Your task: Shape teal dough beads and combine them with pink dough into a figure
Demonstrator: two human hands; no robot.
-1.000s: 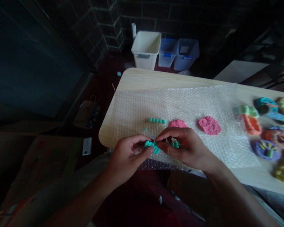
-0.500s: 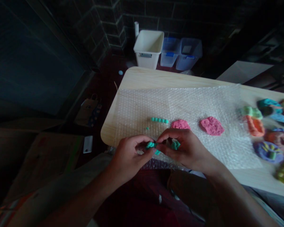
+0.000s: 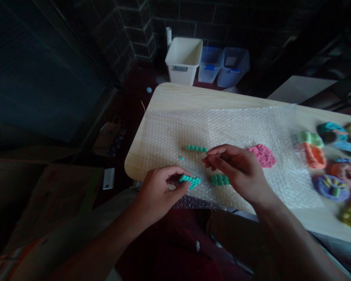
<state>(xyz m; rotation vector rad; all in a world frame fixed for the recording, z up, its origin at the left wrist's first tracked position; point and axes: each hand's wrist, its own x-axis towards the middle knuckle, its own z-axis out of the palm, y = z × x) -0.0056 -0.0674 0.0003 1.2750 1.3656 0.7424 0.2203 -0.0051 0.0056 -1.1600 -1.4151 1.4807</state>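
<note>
Over bubble wrap [image 3: 169, 136], right hand's [image 3: 236, 171] grip has opened off teal clay [image 3: 220, 179]; left hand [image 3: 159, 191] pinches teal beads [image 3: 190, 180].

Two bare hands, the left hand [image 3: 158, 191] and the right hand [image 3: 236, 171], end in bare forearms, the left forearm [image 3: 105, 238] and the right forearm [image 3: 286, 234], with slim fingers and short nails. Below them, a brown cloth trouser leg [image 3: 234, 238] sits beside a dark maroon fabric panel [image 3: 169, 249] carrying a small white mark. A pale grey cloth [image 3: 61, 238] runs along the lower left, ending in an orange-striped edge [image 3: 6, 261]. A grey garment edge [image 3: 333, 253] shows at lower right. The light is poor, so these cloths may not all be worn.
</note>
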